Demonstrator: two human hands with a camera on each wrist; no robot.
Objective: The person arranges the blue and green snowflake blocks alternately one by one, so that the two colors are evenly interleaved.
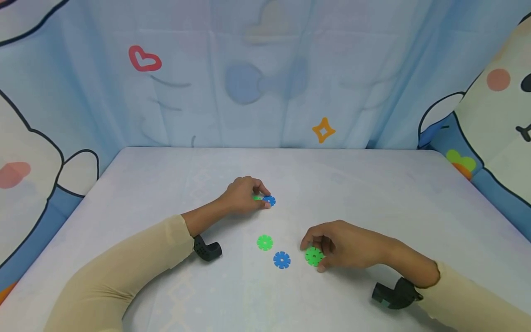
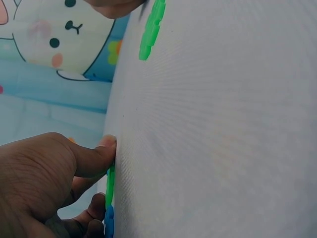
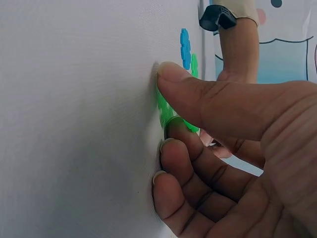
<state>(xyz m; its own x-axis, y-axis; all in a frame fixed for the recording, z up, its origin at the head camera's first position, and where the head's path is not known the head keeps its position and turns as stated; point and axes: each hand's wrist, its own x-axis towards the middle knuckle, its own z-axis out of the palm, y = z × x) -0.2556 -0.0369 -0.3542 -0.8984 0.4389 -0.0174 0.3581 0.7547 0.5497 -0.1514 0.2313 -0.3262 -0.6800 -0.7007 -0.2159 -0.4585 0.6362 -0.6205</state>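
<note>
Facing upward: round blue disc, pinched by left hand; round green disc, pinched by right hand.

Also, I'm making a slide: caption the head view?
Left hand at a blue disc, right hand holding a green disc, both over a white table.

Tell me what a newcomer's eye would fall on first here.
Brightest are a green disc and a blue disc on the white table, with the right hand beside them holding a second green disc. Farther back, the left hand pinches another blue disc. Behind, a red heart outline stands out on the blue curtain.
</note>
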